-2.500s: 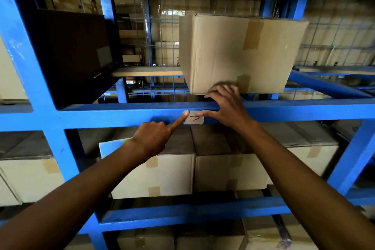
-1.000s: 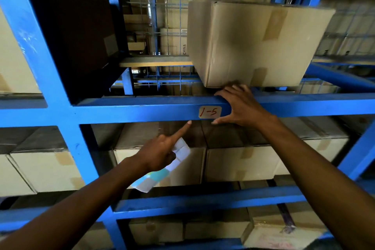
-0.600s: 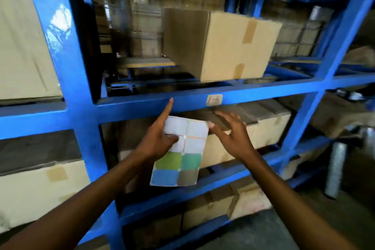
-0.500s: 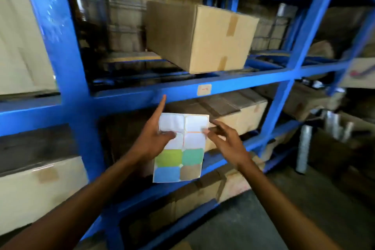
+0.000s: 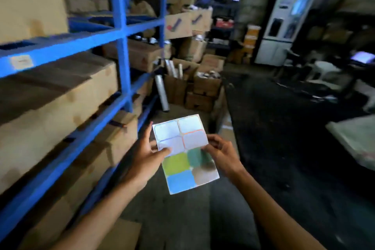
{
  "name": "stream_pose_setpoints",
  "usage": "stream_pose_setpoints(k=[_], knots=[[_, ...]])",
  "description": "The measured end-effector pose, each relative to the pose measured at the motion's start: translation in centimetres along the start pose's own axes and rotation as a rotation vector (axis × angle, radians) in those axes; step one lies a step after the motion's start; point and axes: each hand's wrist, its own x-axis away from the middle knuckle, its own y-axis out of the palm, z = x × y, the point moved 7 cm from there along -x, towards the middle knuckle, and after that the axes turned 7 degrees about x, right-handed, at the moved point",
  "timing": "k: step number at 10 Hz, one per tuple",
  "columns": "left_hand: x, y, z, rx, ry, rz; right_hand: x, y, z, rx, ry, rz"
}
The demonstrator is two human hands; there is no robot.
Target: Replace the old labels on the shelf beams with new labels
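Note:
I hold a sheet of labels (image 5: 185, 153) in front of me with both hands. Its upper half has white labels with coloured borders, its lower half green, teal, blue and tan ones. My left hand (image 5: 147, 156) grips the sheet's left edge, thumb on top. My right hand (image 5: 222, 153) pinches its right edge. A small white label (image 5: 21, 61) sits on the blue shelf beam (image 5: 67, 45) at the far left, well away from both hands. The view is blurred.
The blue rack upright (image 5: 121, 34) stands left of centre, with cardboard boxes (image 5: 58, 99) on its shelves. More boxes (image 5: 205, 85) and film rolls (image 5: 162, 93) stand at the rack's end. A dark floor aisle (image 5: 274, 138) runs to the right.
My hands left the beam after the label was pressed on, and both took hold of the label sheet. My view has swung right, away from the shelf and along the aisle.

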Motion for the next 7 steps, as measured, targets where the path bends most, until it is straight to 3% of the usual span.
stream_pose_setpoints(k=[2, 3, 6, 7], knots=[[6.1, 16.8, -8.0, -0.156, -0.143, -0.297, 12.7, -14.8, 10.8, 0.126, 0.324, 0.365], [10.3, 22.6, -11.7, -0.206, -0.240, -0.416, 18.4, -18.9, 15.6, 0.235, 0.492, 0.453], [19.9, 29.6, -21.0, -0.331, -0.561, -0.695, 28.7, -21.0, 25.9, 0.435, 0.774, 0.415], [21.3, 29.7, -22.3, -0.441, -0.598, -0.798, 29.6, -20.5, 26.9, 0.655, 0.802, 0.357]])
